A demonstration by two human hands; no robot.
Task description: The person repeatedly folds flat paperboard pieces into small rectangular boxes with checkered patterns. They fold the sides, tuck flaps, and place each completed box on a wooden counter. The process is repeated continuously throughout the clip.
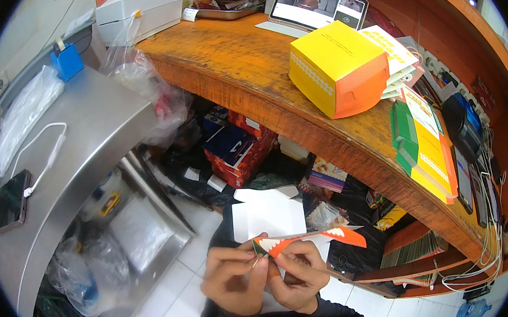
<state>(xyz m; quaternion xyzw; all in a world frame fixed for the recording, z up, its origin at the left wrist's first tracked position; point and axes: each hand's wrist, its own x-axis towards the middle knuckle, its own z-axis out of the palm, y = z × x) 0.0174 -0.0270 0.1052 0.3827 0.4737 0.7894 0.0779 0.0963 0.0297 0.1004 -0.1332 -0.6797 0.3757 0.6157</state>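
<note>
Left hand [235, 276] and right hand [300, 274] grip a partly folded orange, green and white carton [283, 242] between thumbs and fingers; it is held up on the near side of the front edge of the wooden bench [225, 51]; a yellow-and-orange box [337, 65] stands at that edge.

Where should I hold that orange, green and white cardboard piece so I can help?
Maybe take the orange, green and white cardboard piece at its right end, coming from the right: it juts out thin and free there, while the left grip and right grip pinch it farther left.
</note>
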